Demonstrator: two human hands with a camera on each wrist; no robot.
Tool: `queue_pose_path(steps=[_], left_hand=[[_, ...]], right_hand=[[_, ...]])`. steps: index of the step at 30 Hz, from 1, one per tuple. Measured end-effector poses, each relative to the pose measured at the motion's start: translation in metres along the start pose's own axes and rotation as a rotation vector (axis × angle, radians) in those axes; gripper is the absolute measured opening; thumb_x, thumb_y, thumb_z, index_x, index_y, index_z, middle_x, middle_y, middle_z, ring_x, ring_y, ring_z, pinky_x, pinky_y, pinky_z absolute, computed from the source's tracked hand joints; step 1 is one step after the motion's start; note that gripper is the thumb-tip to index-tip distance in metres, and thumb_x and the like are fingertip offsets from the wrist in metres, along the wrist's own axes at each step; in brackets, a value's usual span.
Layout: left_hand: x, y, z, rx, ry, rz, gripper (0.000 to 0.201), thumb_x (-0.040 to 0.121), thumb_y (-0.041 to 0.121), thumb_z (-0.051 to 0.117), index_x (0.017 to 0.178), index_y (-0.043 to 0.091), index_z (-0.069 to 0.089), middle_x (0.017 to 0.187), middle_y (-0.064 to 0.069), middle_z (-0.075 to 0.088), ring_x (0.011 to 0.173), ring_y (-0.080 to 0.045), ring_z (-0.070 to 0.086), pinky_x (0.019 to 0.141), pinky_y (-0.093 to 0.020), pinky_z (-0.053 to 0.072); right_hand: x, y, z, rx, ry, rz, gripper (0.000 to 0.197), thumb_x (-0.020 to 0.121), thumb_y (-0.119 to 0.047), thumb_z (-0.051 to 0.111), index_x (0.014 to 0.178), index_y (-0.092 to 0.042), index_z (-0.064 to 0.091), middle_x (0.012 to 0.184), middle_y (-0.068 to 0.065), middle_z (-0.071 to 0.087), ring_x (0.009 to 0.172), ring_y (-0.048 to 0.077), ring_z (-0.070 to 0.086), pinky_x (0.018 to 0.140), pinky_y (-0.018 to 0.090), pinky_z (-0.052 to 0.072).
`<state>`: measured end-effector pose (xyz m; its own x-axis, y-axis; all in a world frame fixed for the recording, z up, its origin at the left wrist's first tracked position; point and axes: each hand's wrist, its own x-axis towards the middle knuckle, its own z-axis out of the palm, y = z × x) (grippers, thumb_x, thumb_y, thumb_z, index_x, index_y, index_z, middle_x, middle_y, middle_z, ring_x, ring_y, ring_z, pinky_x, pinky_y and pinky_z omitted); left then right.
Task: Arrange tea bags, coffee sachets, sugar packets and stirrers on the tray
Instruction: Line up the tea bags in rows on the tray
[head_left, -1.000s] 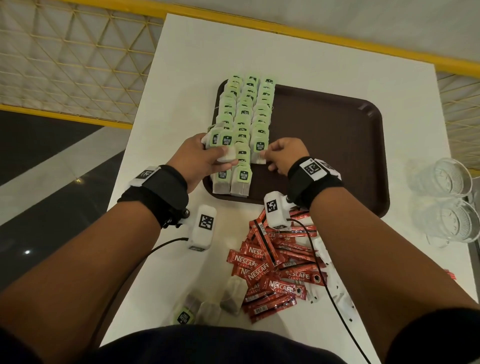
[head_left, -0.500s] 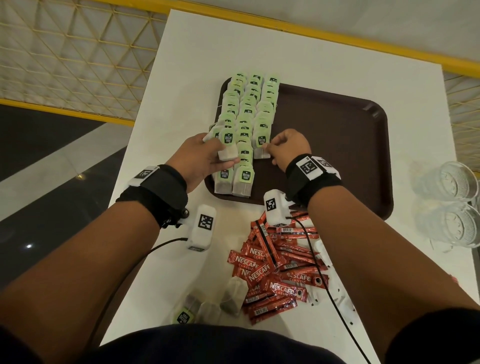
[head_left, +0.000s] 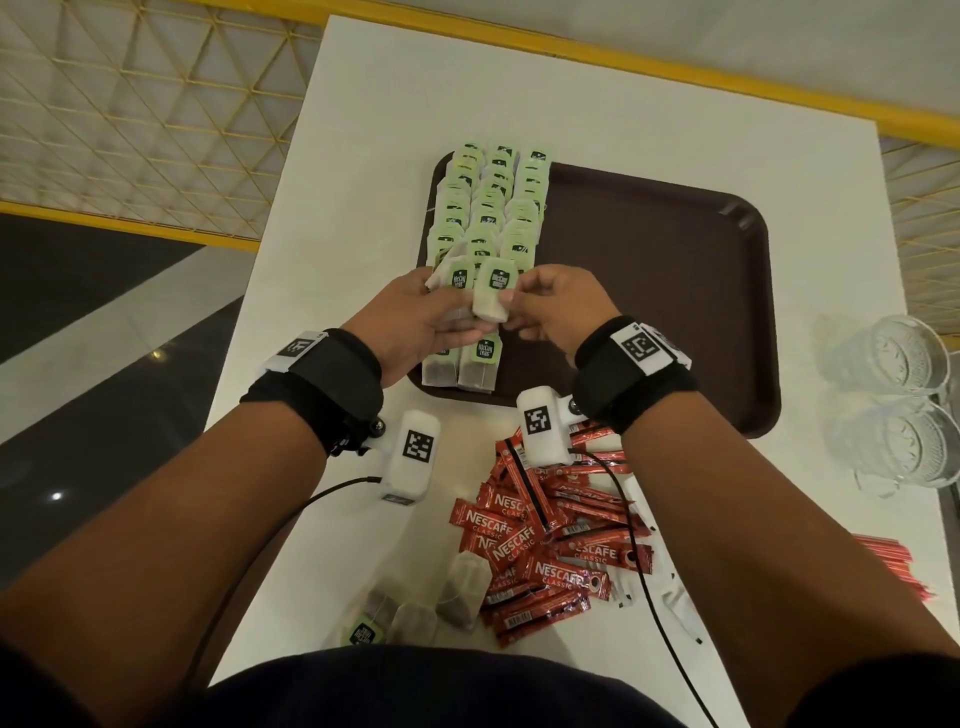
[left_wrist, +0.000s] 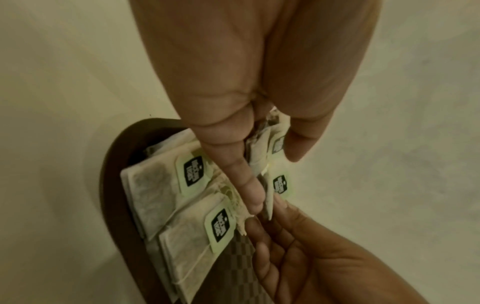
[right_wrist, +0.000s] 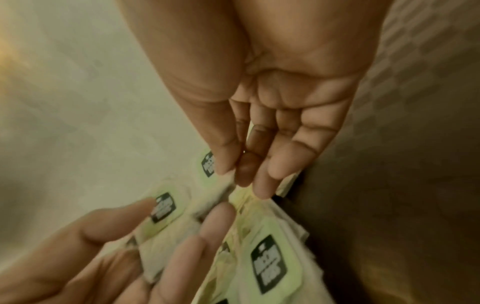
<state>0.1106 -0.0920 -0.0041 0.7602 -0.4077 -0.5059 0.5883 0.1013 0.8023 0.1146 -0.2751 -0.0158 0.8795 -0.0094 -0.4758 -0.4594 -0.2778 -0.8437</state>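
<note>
A brown tray (head_left: 649, 291) carries three columns of green-tagged tea bags (head_left: 493, 208) along its left side. Above the near end of those columns, my left hand (head_left: 441, 317) holds a small stack of tea bags (head_left: 458, 278). My right hand (head_left: 519, 304) meets it and pinches the front tea bag (head_left: 493, 291) of that stack. In the left wrist view, the left thumb and fingers grip the stack (left_wrist: 262, 156), and the two nearest bags on the tray (left_wrist: 168, 195) lie below. Red coffee sachets (head_left: 545, 551) are piled on the white table in front of me. Red stirrers (head_left: 883, 558) show at the right, past my forearm.
Three loose tea bags (head_left: 462, 587) lie at the table's near edge, left of the sachets. White packets (head_left: 675, 603) peek out beside the sachet pile. Two clear glasses (head_left: 893, 358) stand to the right of the tray. The tray's middle and right are bare.
My right hand left the right-hand column on the tray and moved left to the left hand's stack, where it now pinches a tea bag. The left hand rose slightly.
</note>
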Motion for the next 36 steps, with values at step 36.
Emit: queue_pose_path(steps=[36], left_hand=[[0.004, -0.010, -0.001, 0.142, 0.181, 0.113, 0.010, 0.099, 0.017, 0.057, 0.102, 0.009, 0.053, 0.093, -0.004, 0.065, 0.078, -0.012, 0.064, 0.058, -0.021, 0.052]], right_hand=[[-0.031, -0.004, 0.006, -0.143, -0.113, -0.314, 0.025, 0.079, 0.006, 0.071, 0.102, -0.004, 0.072, 0.086, 0.007, 0.063, 0.064, -0.002, 0.053, 0.069, 0.018, 0.049]])
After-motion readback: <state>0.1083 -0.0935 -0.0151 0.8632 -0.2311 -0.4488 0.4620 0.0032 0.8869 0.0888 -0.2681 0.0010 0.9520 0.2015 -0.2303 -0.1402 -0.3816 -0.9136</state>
